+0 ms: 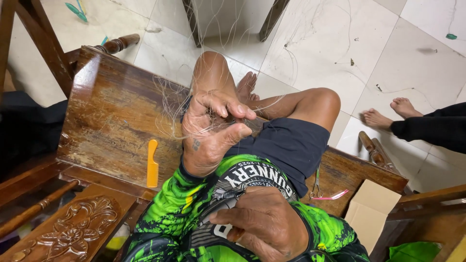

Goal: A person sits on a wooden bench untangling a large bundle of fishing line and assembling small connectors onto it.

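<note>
You're in a home — a carved wooden bench [111, 111] on a pale tiled floor [320, 43]. A comb [152, 163] and cardboard box [370, 212] lie about — bare feet [388, 112] nearby.

bench [111, 116]: glossy worn wood | comb [152, 163]: orange plastic | floor [315, 43]: smooth tile

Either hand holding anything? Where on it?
Left hand pinches thin clear net strands between thumb and fingertips. Right hand rests against the shirt; cannot tell its hold.
</note>
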